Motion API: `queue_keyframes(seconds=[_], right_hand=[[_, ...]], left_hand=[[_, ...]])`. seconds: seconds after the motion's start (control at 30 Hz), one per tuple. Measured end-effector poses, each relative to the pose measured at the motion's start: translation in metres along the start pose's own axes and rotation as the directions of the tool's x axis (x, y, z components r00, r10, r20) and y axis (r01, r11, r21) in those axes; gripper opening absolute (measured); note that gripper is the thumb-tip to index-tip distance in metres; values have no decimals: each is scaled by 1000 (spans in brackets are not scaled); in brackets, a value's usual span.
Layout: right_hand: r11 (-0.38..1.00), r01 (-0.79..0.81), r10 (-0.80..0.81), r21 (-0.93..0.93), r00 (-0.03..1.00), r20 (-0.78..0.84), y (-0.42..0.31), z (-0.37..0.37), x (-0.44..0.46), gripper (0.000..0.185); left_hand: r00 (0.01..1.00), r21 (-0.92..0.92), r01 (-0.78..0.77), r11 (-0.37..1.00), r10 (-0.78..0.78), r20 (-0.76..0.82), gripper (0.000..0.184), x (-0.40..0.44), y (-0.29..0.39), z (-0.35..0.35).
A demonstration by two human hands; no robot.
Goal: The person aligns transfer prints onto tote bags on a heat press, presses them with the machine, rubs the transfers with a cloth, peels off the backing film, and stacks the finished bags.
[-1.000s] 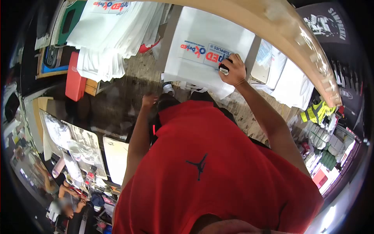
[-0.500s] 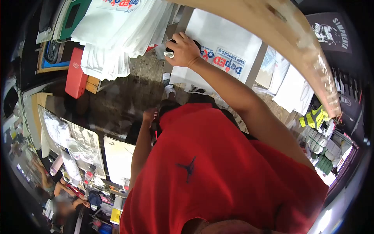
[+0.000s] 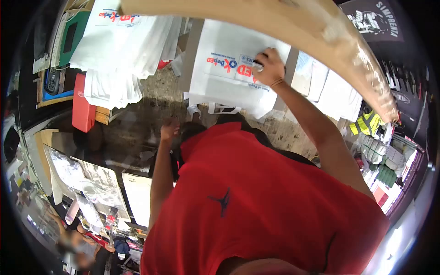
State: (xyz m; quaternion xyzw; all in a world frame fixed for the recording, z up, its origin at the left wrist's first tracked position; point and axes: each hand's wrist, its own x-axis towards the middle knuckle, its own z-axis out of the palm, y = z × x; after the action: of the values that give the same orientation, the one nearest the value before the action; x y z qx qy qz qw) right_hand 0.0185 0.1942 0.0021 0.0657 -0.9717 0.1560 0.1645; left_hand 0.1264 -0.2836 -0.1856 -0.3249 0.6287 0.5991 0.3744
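Note:
A white printed bag (image 3: 224, 85) with red and blue lettering lies flat on a grey board (image 3: 192, 52). Over the lettering, my right hand (image 3: 271, 68) is closed on a small dark object (image 3: 261, 58) with a silvery part near it. My fingers cover most of that object, so its kind is hidden. My left hand (image 3: 170, 129) hangs in the air beside my body, slightly blurred. Its fingers look loosely apart, with nothing visible in them. White handles (image 3: 223, 108) of the bag reach toward my body.
A stack of white bags (image 3: 121, 50) hangs at the left above a red box (image 3: 84, 103). A brown beam (image 3: 284, 18) crosses overhead. More white bags (image 3: 341, 96) lie at the right, near a yellow vest (image 3: 366, 123). People (image 3: 75, 247) are at the lower left.
My right hand has moved right across the bag with the dark object, from its left edge to over the lettering. My left hand has shifted slightly left and up. The view has shifted.

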Motion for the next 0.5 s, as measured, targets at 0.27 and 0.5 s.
queue_keyframes(seconds=[0.27,0.5], right_hand=[[976,210,-211,53,977,15,-107,75,81,32],[985,119,-112,124,992,-63,-110,71,74,31]], left_hand=[[1000,-117,9,993,-5,29,21,-64,21,35],[894,219,-214,952,101,437,29,-82,138,77]])
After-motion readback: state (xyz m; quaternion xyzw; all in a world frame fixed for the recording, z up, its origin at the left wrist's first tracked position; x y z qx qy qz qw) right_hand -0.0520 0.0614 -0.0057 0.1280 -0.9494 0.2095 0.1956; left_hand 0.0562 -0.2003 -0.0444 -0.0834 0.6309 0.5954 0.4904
